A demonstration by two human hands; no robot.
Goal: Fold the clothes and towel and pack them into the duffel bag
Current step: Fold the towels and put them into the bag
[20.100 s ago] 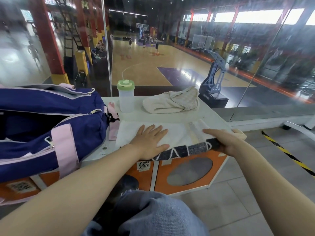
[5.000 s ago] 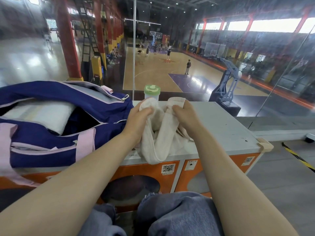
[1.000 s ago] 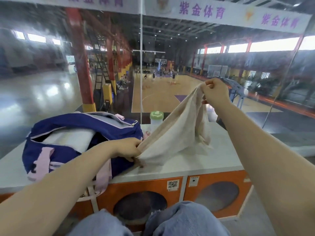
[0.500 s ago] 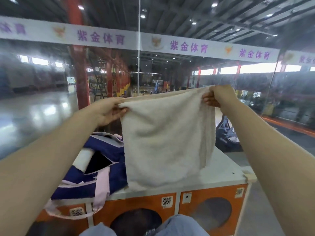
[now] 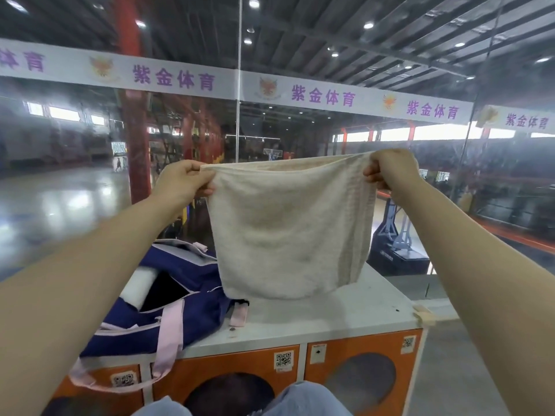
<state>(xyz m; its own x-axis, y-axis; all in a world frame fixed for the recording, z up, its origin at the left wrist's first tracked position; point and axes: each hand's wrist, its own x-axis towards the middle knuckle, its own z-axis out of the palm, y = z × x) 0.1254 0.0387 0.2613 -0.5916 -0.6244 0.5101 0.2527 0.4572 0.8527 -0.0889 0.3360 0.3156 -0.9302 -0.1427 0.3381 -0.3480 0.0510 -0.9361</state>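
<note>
now that i've lifted the towel off the table, left hand and right hand pinch its top corners, ready to fold.

Glass partition running across the front, a white banner with purple characters stretching along it. Red column standing left behind the glass. Ceiling lights glowing under dark roof beams. Glossy floor reflecting daylight from high windows. White-topped counter sitting on orange locker fronts carrying QR stickers. Basketball hoop base standing right beyond the glass.
</note>
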